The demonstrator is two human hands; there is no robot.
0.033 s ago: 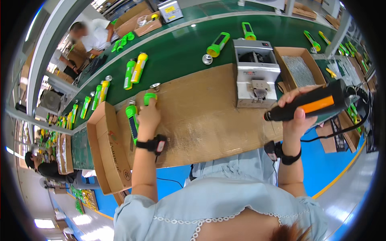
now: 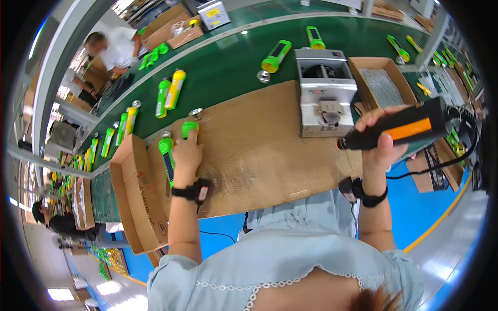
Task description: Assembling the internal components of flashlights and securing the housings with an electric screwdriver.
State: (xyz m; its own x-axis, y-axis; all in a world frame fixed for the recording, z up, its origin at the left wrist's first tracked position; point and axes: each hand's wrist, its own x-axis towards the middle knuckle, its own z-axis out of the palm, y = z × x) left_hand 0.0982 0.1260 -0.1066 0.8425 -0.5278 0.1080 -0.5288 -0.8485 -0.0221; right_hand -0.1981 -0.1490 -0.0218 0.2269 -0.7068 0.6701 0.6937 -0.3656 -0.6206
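Observation:
My left hand (image 2: 187, 157) is over the left part of the cardboard sheet, its fingers closed on a green flashlight (image 2: 190, 127). Only the flashlight's green head shows; the hand covers the rest. Just left of it lies another green flashlight (image 2: 167, 160) with a dark panel along its body. A silver reflector cup (image 2: 195, 113) sits past my fingertips. On the right, my right hand (image 2: 383, 144) grips a black electric screwdriver (image 2: 399, 127) with an orange stripe, held level in the air. Its tip points left, near the front of a metal screw feeder (image 2: 326, 96).
A cardboard box (image 2: 136, 199) stands left of the sheet (image 2: 254, 150). Right of the feeder is a carton of small metal screws (image 2: 381, 85). Several green and yellow flashlights (image 2: 169, 93) lie along the green belt (image 2: 223, 62). A cable (image 2: 436, 168) hangs by my right hand. Co-workers are at the left.
The whole view has shifted slightly up and left. Both hands keep their holds and have barely moved against the bench.

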